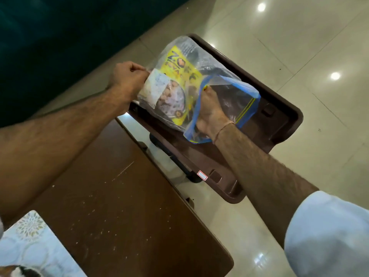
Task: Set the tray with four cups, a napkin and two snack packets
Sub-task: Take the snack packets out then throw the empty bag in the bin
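Observation:
A clear zip bag [199, 62] with a blue mouth is held above the brown plastic tray [283, 108]. Inside it lies a yellow snack packet [179, 76] with a picture and dark lettering. My left hand [127, 76] pinches the bag's closed bottom edge. My right hand [209, 114] is pushed into the bag's open mouth up to the wrist, its fingers closed around something dark that I cannot make out through the plastic. No cups or napkin are in sight.
The tray juts out past the end of a brown wooden table [111, 196] over a glossy tiled floor [299, 37]. A patterned light-blue cloth [30, 246] lies at the table's near left. A dark teal surface [50, 47] fills the upper left.

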Action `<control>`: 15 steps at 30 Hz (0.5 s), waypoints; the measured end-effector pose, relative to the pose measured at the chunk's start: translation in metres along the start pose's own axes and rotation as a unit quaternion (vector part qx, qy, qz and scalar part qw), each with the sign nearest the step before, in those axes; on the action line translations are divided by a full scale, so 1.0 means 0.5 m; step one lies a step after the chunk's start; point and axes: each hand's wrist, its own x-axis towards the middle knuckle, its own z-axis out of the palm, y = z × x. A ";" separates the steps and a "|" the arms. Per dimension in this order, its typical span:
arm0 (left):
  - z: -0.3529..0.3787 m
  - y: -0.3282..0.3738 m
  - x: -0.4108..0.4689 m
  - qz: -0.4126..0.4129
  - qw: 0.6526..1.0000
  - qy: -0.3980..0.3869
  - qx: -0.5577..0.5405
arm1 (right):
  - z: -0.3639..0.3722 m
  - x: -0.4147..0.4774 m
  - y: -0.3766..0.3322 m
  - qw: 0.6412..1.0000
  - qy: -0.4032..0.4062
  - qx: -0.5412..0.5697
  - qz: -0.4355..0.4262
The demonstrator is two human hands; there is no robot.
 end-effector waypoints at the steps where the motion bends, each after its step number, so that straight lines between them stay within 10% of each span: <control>1: -0.001 -0.002 0.001 0.003 1.000 -0.026 0.014 | -0.012 0.002 0.000 1.000 0.003 0.000 0.002; 15: -0.106 -0.086 0.020 -0.004 0.999 0.023 0.042 | -0.312 -0.062 0.003 0.994 0.089 -0.049 -0.033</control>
